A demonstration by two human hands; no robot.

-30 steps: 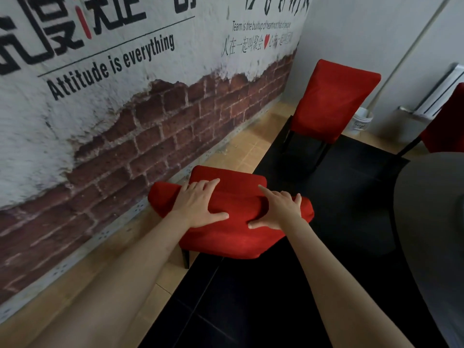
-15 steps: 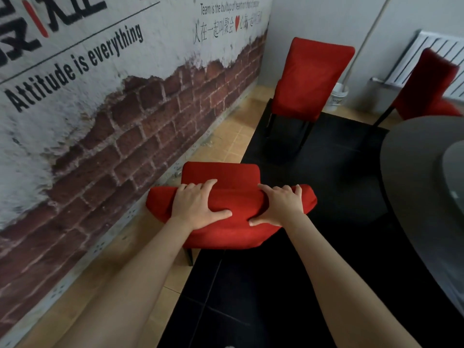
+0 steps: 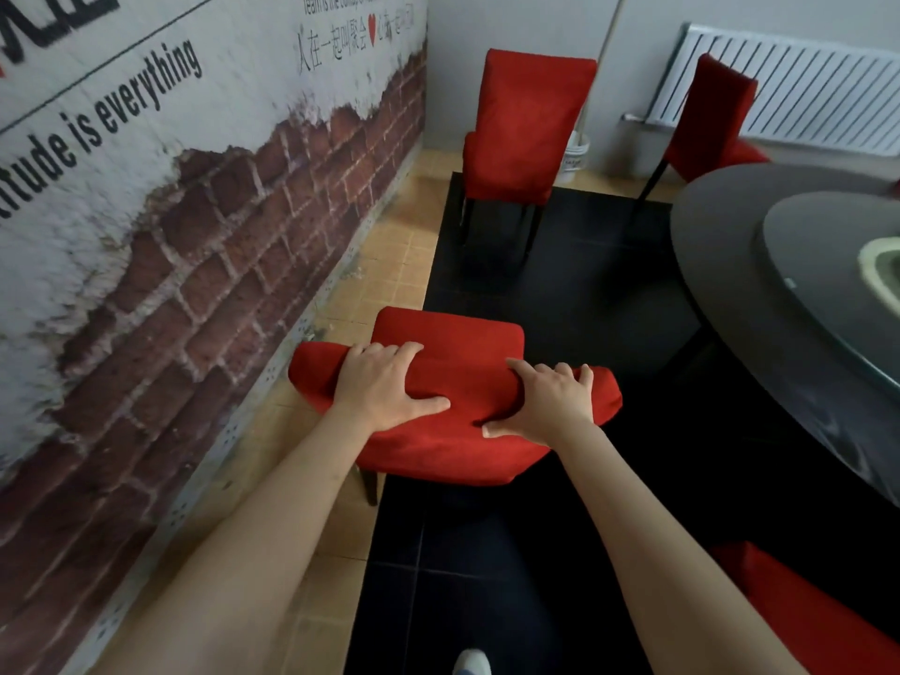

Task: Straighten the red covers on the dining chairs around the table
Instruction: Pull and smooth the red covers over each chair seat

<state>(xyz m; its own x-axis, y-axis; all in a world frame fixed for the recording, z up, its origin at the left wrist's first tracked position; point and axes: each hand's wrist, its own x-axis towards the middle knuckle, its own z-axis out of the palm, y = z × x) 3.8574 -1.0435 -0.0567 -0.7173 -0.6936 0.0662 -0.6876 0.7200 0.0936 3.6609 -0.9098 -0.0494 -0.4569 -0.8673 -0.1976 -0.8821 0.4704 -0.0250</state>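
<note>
Beside the painted brick wall (image 3: 204,246), just below the person's viewpoint, stands the nearest dining chair in its red fabric cover (image 3: 453,445), with its backrest top facing the camera and its seat (image 3: 448,328) showing beyond. The left hand (image 3: 384,387) grips the top of the backrest, fingers curled over the far edge and thumb stretched along the near face. The right hand (image 3: 550,399) holds the same top edge a little further toward the round dark dining table (image 3: 730,294), fingers hooked over and thumb pressing the cloth below. Between the two thumbs the fabric is bunched into a soft fold.

The step in hand looks to be seating the cover squarely on this backrest. To do it well, the person would likely draw the hands apart toward the two corners, so the bunched cloth spreads instead of sliding as a lump. Both hands should pull evenly; a stronger tug on one side may twist the seam off centre. Pressing downward along the back face afterwards would take out leftover slack. The chair seems light, so a hard pull could tip or shift it.

Other red-covered chairs wait: one by the far corner (image 3: 526,124), one near the white radiator (image 3: 711,114), and one at the lower right (image 3: 798,611).
</note>
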